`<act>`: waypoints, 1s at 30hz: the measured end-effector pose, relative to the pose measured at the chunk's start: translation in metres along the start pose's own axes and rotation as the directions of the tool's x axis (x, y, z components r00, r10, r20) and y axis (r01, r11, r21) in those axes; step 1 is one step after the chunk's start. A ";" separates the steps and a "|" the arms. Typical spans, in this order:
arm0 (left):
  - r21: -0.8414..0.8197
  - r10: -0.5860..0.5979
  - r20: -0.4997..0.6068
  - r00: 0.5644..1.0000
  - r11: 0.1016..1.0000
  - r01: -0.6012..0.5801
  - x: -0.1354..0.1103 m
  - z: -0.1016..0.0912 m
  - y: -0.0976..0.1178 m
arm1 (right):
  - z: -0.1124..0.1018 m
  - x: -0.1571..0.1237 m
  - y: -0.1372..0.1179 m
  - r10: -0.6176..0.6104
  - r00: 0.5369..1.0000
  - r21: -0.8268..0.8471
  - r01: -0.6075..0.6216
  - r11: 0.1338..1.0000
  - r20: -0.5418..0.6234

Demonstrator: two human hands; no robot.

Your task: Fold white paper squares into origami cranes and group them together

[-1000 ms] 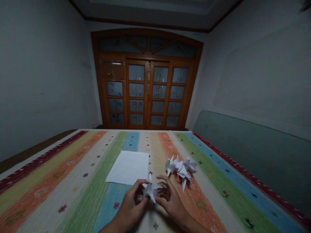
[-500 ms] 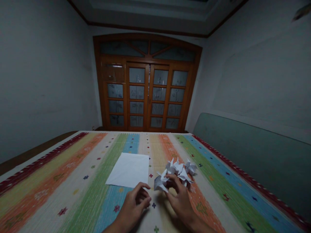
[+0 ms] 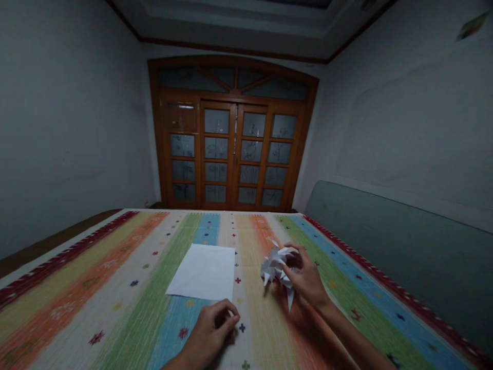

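A small cluster of white origami paper figures with pointed tips lies on the striped cloth, right of centre. My right hand is at the right side of the cluster, thumb and fingers curved around the paper. How many pieces it grips I cannot tell, as the fingers hide part of them. Left of the cluster, a flat white sheet of paper rests on the cloth. Near the sheet's lower edge, my left hand rests with fingers curled and thumb close to the index fingertip. Nothing shows in it.
A multicoloured striped tablecloth covers the table. Along the right side stands a pale green backrest. Beyond the far table edge are wooden doors with glass panes, between white walls.
My right hand has moved right and away from me, from the cluster's near left to its right side. The paper figures sit closer together. My left hand's fingers have drawn closer together.
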State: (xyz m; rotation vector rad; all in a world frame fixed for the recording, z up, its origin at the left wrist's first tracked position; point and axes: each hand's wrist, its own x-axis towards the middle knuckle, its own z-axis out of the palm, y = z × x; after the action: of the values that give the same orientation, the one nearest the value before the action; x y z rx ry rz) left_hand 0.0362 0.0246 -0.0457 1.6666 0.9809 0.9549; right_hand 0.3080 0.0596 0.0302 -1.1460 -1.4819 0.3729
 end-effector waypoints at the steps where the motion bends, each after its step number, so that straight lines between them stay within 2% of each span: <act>1: 0.003 0.002 0.001 1.000 1.000 -0.002 0.000 0.000 0.000 | -0.004 0.004 0.000 0.000 1.000 -0.034 0.000 0.999 0.010; 4: -0.001 0.001 0.008 1.000 1.000 -0.001 0.000 0.000 0.001 | -0.017 0.013 0.004 0.012 0.996 -0.180 0.003 0.984 0.083; 8: -0.009 -0.006 0.010 1.000 1.000 0.006 0.000 0.000 0.001 | -0.028 0.020 0.012 0.038 0.998 -0.271 -0.022 0.962 0.056; 12: 0.007 -0.012 0.011 1.000 1.000 0.012 0.000 0.000 0.002 | -0.032 0.022 0.017 0.037 0.999 -0.330 -0.025 0.944 0.032; 20: 0.015 -0.011 0.021 1.000 1.000 0.011 -0.001 -0.001 0.010 | -0.036 0.023 0.025 0.009 0.998 -0.407 0.014 0.913 0.056; 25: 0.038 -0.003 0.010 1.000 0.999 0.003 0.000 -0.001 0.005 | -0.032 0.033 0.030 -0.012 0.996 -0.451 0.050 0.891 0.087; 30: 0.056 -0.022 0.010 1.000 0.998 0.021 0.001 0.000 0.001 | -0.017 0.057 0.042 -0.015 0.994 -0.494 0.069 0.867 0.112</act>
State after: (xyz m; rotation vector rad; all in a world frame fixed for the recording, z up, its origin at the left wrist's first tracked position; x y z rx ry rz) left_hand 0.0367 0.0255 -0.0445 1.7030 1.0245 0.9106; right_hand 0.3499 0.1189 0.0359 -1.5137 -1.7511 0.0096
